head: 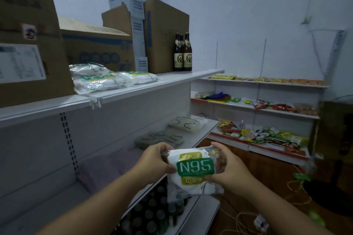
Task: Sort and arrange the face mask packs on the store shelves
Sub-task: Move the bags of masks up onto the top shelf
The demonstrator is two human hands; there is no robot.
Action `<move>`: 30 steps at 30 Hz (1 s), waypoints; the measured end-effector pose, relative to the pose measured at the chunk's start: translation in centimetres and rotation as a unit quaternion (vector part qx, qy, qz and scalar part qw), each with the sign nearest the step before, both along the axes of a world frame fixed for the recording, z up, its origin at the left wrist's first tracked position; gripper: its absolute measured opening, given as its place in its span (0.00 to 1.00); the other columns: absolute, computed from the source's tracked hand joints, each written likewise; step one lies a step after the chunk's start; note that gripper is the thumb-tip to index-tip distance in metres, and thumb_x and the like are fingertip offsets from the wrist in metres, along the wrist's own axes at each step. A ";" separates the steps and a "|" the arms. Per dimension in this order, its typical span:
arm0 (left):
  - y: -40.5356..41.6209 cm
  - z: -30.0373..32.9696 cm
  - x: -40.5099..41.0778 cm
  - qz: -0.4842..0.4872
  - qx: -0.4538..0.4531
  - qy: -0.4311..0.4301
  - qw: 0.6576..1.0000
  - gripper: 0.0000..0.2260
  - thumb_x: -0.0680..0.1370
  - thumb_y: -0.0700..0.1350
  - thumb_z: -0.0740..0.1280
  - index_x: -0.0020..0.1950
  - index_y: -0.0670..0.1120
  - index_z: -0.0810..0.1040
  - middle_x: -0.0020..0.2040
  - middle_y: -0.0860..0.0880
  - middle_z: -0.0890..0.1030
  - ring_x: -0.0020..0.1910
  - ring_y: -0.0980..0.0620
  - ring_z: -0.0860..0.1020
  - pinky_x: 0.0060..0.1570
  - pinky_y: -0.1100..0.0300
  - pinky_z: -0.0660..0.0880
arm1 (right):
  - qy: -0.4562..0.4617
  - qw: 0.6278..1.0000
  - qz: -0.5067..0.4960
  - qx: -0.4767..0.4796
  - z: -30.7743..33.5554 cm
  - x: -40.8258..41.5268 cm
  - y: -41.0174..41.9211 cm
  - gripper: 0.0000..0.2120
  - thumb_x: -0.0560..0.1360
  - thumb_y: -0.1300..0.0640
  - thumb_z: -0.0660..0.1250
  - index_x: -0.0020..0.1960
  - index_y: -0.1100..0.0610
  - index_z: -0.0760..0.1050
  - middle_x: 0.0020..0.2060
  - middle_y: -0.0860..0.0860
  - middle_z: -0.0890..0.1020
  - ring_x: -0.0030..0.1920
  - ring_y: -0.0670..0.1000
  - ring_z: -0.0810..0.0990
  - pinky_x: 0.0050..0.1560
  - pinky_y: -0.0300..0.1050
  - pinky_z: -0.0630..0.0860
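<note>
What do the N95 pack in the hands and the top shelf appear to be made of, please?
N95 pack: apparently thin clear plastic film, glossy and crinkled at the edges, over a white, seemingly fabric mask.
Top shelf: likely painted metal, smooth white, with a thin folded front lip; the dim light leaves this uncertain.

We find a small shop. White metal shelving (118, 91) lines the left wall, stocked with mask packs (107, 80), cardboard boxes (164, 34) and bottles (183, 53). Far right shelves (263, 84) carry bright packaged snacks (267, 135).
</note>
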State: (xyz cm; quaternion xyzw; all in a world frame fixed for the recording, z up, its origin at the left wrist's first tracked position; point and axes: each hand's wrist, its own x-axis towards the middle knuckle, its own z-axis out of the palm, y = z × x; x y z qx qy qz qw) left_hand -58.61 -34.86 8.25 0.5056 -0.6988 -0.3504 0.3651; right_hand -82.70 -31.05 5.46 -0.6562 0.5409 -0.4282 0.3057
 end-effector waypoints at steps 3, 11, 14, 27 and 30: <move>-2.7 2.3 -1.4 -0.007 -0.009 0.009 1.000 0.19 0.63 0.28 0.75 0.43 0.50 0.78 0.37 0.52 0.81 0.34 0.58 0.80 0.35 0.63 0.76 | 0.015 1.000 -0.002 -0.004 1.9 -1.6 -2.8 0.50 0.59 0.55 0.82 0.72 0.38 0.59 0.65 0.46 0.72 0.62 0.48 0.75 0.53 0.45 0.80; -11.2 11.7 -3.4 -0.031 -0.065 0.021 0.997 0.18 0.64 0.30 0.76 0.46 0.49 0.79 0.43 0.47 0.84 0.43 0.49 0.82 0.50 0.50 0.81 | -0.047 0.997 -0.014 -0.056 9.5 -3.8 -11.8 0.40 0.57 0.63 0.81 0.67 0.52 0.70 0.53 0.48 0.82 0.50 0.46 0.82 0.44 0.39 0.80; -13.6 16.0 -4.4 -0.037 -0.085 0.044 0.995 0.17 0.66 0.30 0.75 0.49 0.46 0.79 0.45 0.45 0.84 0.48 0.46 0.83 0.52 0.47 0.80 | -0.098 0.991 -0.014 -0.089 13.5 -4.7 -14.7 0.31 0.53 0.62 0.80 0.55 0.55 0.77 0.46 0.52 0.85 0.45 0.50 0.84 0.38 0.37 0.80; -20.9 29.4 2.8 0.114 -0.116 0.037 0.986 0.11 0.71 0.32 0.72 0.45 0.46 0.75 0.48 0.43 0.82 0.46 0.47 0.82 0.47 0.54 0.82 | -0.183 0.968 0.149 -0.090 26.3 3.8 -29.4 0.11 0.67 0.54 0.71 0.47 0.58 0.80 0.37 0.52 0.85 0.35 0.46 0.82 0.35 0.38 0.80; -22.7 28.4 6.2 0.208 -0.105 0.033 0.972 0.11 0.72 0.39 0.73 0.49 0.45 0.73 0.47 0.43 0.80 0.43 0.49 0.80 0.43 0.55 0.79 | -0.186 0.966 0.161 -0.074 26.2 8.1 -33.7 0.08 0.73 0.53 0.70 0.46 0.58 0.81 0.37 0.51 0.83 0.41 0.49 0.78 0.46 0.43 0.77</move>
